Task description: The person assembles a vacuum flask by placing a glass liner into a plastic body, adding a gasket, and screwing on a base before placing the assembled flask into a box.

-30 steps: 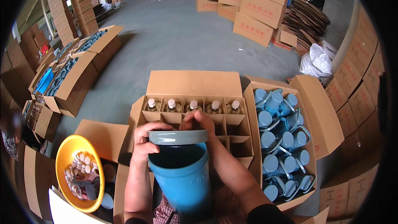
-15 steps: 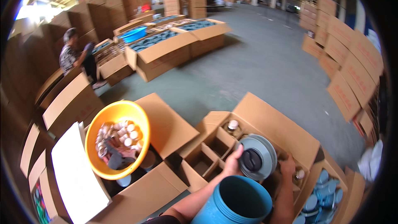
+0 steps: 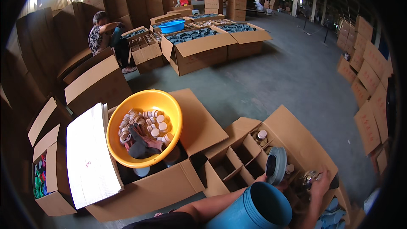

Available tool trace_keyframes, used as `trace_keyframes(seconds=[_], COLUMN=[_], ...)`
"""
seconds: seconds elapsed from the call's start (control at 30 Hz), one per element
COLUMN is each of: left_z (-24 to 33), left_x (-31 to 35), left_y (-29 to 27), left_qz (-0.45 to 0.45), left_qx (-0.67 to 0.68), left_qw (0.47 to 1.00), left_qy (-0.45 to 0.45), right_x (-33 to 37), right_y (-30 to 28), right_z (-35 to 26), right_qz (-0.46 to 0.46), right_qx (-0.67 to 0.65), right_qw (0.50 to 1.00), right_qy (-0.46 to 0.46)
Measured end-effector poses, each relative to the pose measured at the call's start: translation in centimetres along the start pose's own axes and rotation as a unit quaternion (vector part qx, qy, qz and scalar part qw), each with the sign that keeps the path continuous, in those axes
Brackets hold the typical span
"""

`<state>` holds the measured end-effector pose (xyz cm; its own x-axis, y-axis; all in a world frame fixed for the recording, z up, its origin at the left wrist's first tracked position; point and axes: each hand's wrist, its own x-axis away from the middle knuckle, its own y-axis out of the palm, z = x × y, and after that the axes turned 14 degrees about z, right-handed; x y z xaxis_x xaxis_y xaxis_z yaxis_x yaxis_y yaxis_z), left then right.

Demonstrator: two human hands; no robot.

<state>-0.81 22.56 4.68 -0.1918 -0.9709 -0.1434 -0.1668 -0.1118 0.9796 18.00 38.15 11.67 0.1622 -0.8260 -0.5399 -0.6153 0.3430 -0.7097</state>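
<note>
My left hand (image 3: 262, 179) is closed on the edge of a round grey-blue lid (image 3: 276, 165), tilted on its side above a divided cardboard box (image 3: 217, 182). To its right, my right hand (image 3: 321, 183) has its fingers around a shiny, silvery, glass-looking piece (image 3: 308, 180) at the box's right side. An open turquoise cylinder (image 3: 233, 213) with a ridged rim leans between my forearms, its mouth toward the box. Within the box, a pale-capped bottle neck (image 3: 261, 135) stands in one compartment, and another pale cap (image 3: 290, 168) shows beside the lid.
On the left, a yellow basin (image 3: 114, 144) holds pale caps and a dark glove. White sheets (image 3: 91, 161) lie beside it. Blue parts (image 3: 332, 216) fill a carton at lower right. Farther off, a person (image 3: 101, 34) sits by open cartons (image 3: 203, 53) and a blue basin (image 3: 171, 26).
The view has swung left. The lid has turned from facing up to nearly edge-on in my left hand. My right hand has moved away from it, and the silvery piece now shows there.
</note>
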Motion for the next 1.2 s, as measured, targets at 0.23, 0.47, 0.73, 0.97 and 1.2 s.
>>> trace_keyframes(seconds=[0.23, 0.47, 0.73, 0.97, 1.2], left_z=[-3.6, -1.6, 1.2, -0.7, -0.4], left_x=[-0.6, 3.6, 5.8, 9.9, 10.5], left_y=[5.6, 20.0, 18.1, 19.4, 20.6], left_qz=[0.146, 0.069, -0.042, -0.15, 0.131], left_qx=[-0.103, -0.216, -0.37, -0.488, -0.302], left_qw=[0.978, 0.966, 0.919, 0.82, 0.927], left_qy=[0.109, 0.125, 0.132, 0.258, 0.178], right_x=[1.8, 4.0, 2.2, 7.1, 6.7], right_y=[-16.3, -20.9, -19.8, -19.1, -19.7], right_z=[-18.6, -23.1, -18.5, -18.1, -19.2], right_qz=[0.073, -0.116, 0.027, -0.346, -0.388], right_qx=[-0.013, -0.291, -0.59, -0.519, -0.381], right_qw=[0.951, 0.852, 0.806, 0.781, 0.825], right_qy=[-0.301, -0.42, 0.039, 0.014, -0.152])
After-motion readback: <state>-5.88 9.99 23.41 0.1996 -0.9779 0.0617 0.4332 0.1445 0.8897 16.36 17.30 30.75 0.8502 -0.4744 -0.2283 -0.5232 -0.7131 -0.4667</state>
